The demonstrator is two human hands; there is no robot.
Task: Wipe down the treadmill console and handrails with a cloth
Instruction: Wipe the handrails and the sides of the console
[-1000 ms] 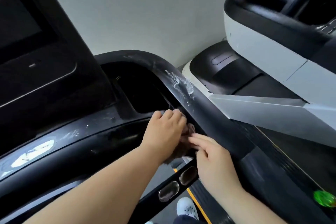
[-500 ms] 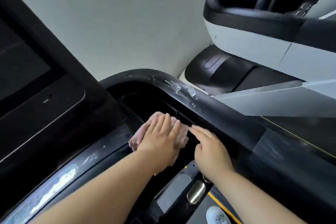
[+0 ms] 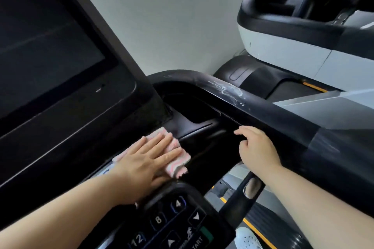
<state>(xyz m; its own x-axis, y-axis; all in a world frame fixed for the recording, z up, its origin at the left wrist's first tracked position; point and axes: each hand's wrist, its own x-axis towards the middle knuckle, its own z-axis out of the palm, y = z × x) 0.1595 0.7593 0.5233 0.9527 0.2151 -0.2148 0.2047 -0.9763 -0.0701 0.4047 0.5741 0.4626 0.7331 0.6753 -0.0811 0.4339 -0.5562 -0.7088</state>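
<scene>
A folded pink and white striped cloth (image 3: 178, 159) lies flat on the black treadmill console ledge (image 3: 204, 137), just below the dark screen (image 3: 40, 50). My left hand (image 3: 145, 161) presses flat on the cloth with fingers spread, covering most of it. My right hand (image 3: 257, 147) hovers with loosely curled fingers beside the right handrail (image 3: 263, 111), holding nothing. The handrail carries a whitish smear (image 3: 232, 91) near its front bend. A button panel (image 3: 174, 222) with numbers and a START key sits below my left wrist.
A recessed tray (image 3: 194, 111) opens in the console between the screen and the handrail. A metal grip sensor bar (image 3: 250, 190) slants under my right wrist. A second grey and black treadmill (image 3: 303, 46) stands to the right, against a pale wall. My white shoe (image 3: 247, 238) is on the belt.
My left hand has slid the cloth left along the console ledge, away from the handrail and toward the screen. The right hand lifted slightly off the rail. The view tilted down, revealing the button panel.
</scene>
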